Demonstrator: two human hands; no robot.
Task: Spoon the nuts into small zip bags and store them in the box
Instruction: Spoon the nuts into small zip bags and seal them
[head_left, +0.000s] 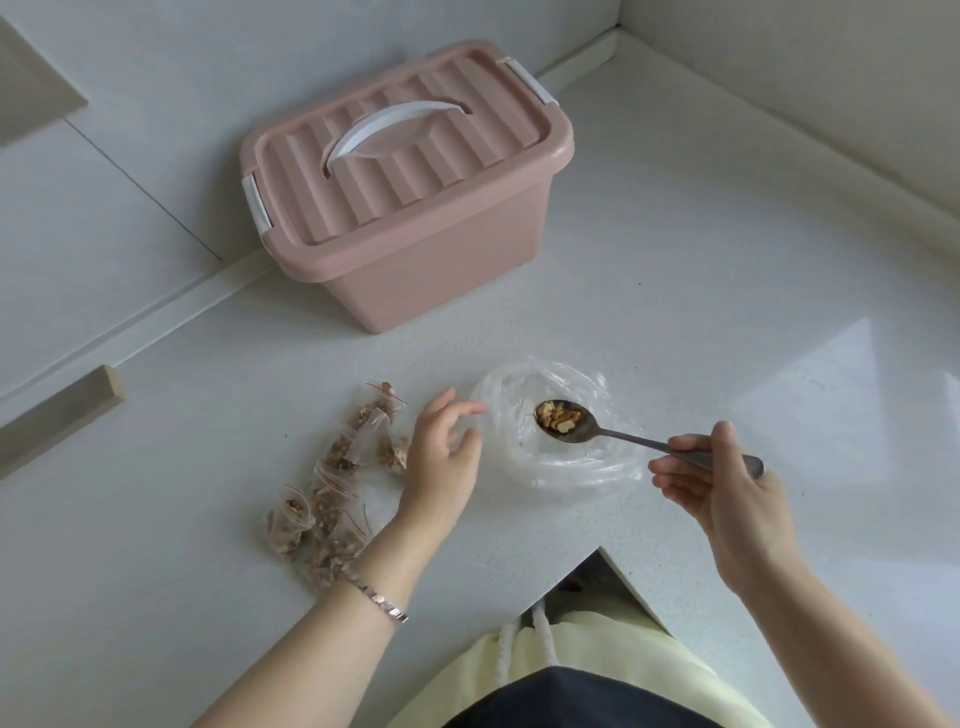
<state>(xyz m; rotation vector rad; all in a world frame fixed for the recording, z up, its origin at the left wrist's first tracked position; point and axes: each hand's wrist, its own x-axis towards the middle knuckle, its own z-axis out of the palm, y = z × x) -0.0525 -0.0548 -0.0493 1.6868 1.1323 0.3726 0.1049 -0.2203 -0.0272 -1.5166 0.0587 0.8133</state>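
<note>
Nearest: filled small zip bags (332, 493) lie in a loose row on the white worktop (727, 322), left of centre, red seal strips visible. Left hand (441, 457) hovers just beside them, grip released, fingers spread, holding nothing; bracelet (384, 603) on wrist. Right hand (727, 483) has its grip clenched on the handle of a metal spoon (587, 428). Spoon bowl carries walnut pieces (558, 415), held over the open clear plastic bag (556, 457). Farther back: pink box (415, 208), lid on, white handle flat, near the wall.
</note>
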